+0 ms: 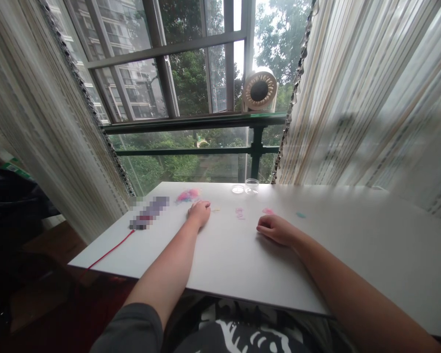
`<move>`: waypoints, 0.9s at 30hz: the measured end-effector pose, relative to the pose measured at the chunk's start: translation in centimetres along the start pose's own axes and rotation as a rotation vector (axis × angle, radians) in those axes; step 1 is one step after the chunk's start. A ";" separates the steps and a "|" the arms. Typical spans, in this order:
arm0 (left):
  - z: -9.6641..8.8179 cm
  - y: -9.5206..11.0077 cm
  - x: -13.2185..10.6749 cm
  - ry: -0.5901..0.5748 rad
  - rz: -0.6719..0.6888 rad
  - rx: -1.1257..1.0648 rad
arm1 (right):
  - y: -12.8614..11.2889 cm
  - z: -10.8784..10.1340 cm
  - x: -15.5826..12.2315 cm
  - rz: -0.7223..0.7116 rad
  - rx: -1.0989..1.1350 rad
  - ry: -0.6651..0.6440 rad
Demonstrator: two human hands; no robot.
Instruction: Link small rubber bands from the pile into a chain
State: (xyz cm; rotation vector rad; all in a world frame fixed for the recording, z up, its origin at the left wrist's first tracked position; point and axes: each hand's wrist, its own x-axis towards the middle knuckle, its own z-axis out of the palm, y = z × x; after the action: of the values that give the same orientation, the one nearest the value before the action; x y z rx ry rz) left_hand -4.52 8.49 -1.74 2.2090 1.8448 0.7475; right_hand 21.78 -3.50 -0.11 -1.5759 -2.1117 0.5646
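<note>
My left hand (pixel 199 213) rests on the white table (pixel 224 260) with its back up and its fingers curled in. Whatever its fingertips may hold is hidden. Just behind it lies a loose heap of small pink, blue and yellow pieces (pixel 188 195), too small to name. A few yellow pieces (pixel 215 210) lie right beside its fingers. My right hand (pixel 275 229) is curled into a loose fist on the table, with nothing visible in it. Beyond that fist is a small pink cluster (pixel 268 211). Purple-pink pieces (pixel 239 213) lie between my hands, and a teal cluster (pixel 300 214) lies to the right.
A clear round tub (pixel 252 186) and its clear lid (pixel 237 189) sit at the table's back edge. On the left lies a pixelated dark object (pixel 149 213) with a red cable (pixel 112 249). A round white fan (pixel 259 89) stands by the window, between curtains (pixel 353 98).
</note>
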 end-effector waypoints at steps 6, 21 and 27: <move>0.0 0.7 0.0 0.139 0.087 -0.298 | 0.1 0.1 0.0 -0.010 0.002 0.013; 0.8 8.5 -5.8 -0.100 0.616 -0.604 | 0.1 0.1 0.0 -0.084 0.065 0.074; 0.5 8.6 -5.9 -0.133 0.604 -0.610 | 0.0 0.2 0.0 -0.078 0.071 0.075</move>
State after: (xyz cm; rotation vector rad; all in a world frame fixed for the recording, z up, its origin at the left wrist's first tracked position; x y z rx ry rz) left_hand 2.60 1.01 -0.01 2.2844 0.7167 1.0469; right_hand 21.64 -3.50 -0.22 -1.4476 -2.0647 0.5394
